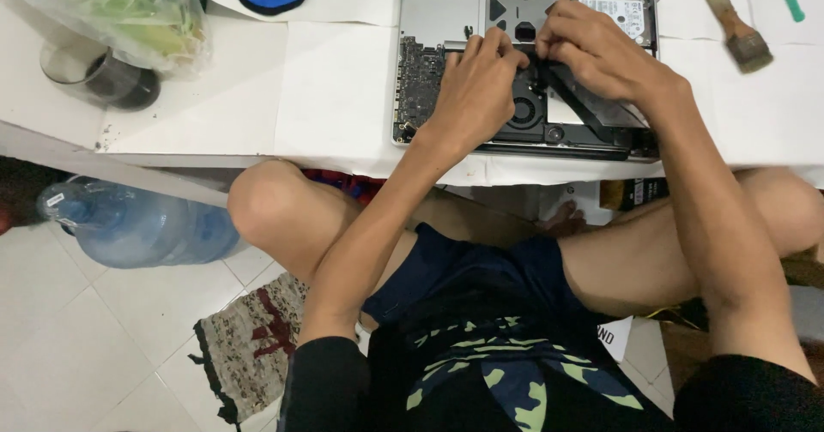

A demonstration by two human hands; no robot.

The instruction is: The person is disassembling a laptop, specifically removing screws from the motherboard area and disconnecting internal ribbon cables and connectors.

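Bare knees sit under the white counter (215, 114), where the opened laptop (438, 12) lies flat so its insides show, the left hand (476, 89) pressing fingers down inside it while the right hand (592, 50) pinches a dark flat part (592, 102).

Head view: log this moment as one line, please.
left hand: on opened laptop, fingers by fan | right hand: grips black part | paintbrush: lies on table, untouched
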